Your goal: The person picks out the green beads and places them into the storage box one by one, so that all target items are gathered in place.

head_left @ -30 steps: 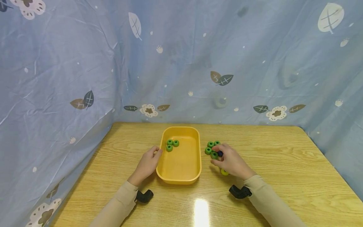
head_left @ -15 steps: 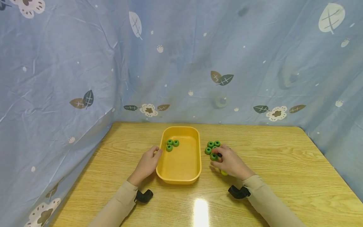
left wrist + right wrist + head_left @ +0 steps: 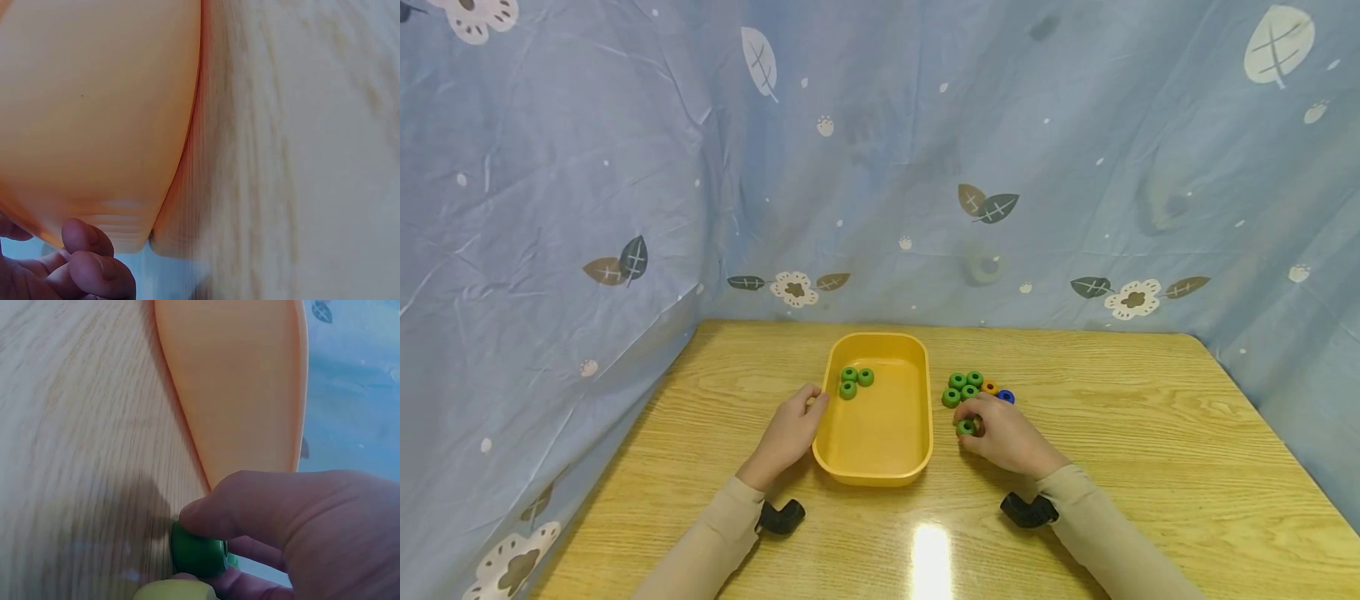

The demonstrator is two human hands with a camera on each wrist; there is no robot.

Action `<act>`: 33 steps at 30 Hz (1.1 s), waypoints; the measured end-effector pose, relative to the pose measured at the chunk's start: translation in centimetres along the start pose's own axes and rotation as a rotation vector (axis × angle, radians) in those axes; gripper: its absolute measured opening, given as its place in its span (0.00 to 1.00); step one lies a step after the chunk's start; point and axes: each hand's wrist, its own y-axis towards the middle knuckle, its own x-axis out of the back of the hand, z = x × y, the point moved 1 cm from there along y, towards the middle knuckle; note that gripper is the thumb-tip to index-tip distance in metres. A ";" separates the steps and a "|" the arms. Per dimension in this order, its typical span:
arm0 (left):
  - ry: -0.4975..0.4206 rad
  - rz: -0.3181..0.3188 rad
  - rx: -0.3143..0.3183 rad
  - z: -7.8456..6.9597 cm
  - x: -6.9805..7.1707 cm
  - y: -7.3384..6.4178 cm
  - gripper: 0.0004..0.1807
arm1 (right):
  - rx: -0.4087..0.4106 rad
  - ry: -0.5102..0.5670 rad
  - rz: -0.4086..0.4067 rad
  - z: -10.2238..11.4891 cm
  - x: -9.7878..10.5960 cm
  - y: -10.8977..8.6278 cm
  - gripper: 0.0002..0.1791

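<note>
My right hand (image 3: pixel 1009 435) pinches a green bead (image 3: pixel 966 427) between thumb and fingers, just right of the yellow tray (image 3: pixel 874 480). In the right wrist view the same green bead (image 3: pixel 199 551) sits under the thumb, beside a yellow bead (image 3: pixel 175 590) that the hand hides in the head view. At the tray's left side, my left hand (image 3: pixel 787 435) grips the rim; the left wrist view shows its curled fingers (image 3: pixel 100 272) against the outer wall. Three green beads (image 3: pixel 847 390) lie inside the tray's far left corner.
Several green beads (image 3: pixel 957 381) cluster right of the tray, with an orange bead (image 3: pixel 989 388) and a blue bead (image 3: pixel 1006 397) beside them. A wooden table (image 3: pixel 1150 433) carries everything. Blue patterned cloth (image 3: pixel 880 167) hangs behind and along the sides.
My right hand has taken hold of a green bead and drawn it toward me, away from the cluster, uncovering the orange and blue beads. The left hand and tray stay put.
</note>
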 end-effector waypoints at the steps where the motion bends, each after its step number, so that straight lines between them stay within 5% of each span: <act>1: 0.001 0.000 -0.001 0.0 0.0 0.0 0.17 | 0.000 0.004 0.003 0.0 0.0 0.0 0.10; 12: -0.004 0.004 -0.001 0.3 0.0 0.0 0.17 | 0.001 0.147 0.044 -0.3 0.4 0.0 0.12; 21: -0.003 0.002 -0.002 0.2 0.0 0.1 0.16 | -0.011 0.173 -0.044 0.5 1.0 0.0 0.13; 33: -0.017 0.002 0.002 0.1 0.0 0.1 0.17 | 0.042 0.305 -0.058 3.4 2.1 -0.1 0.16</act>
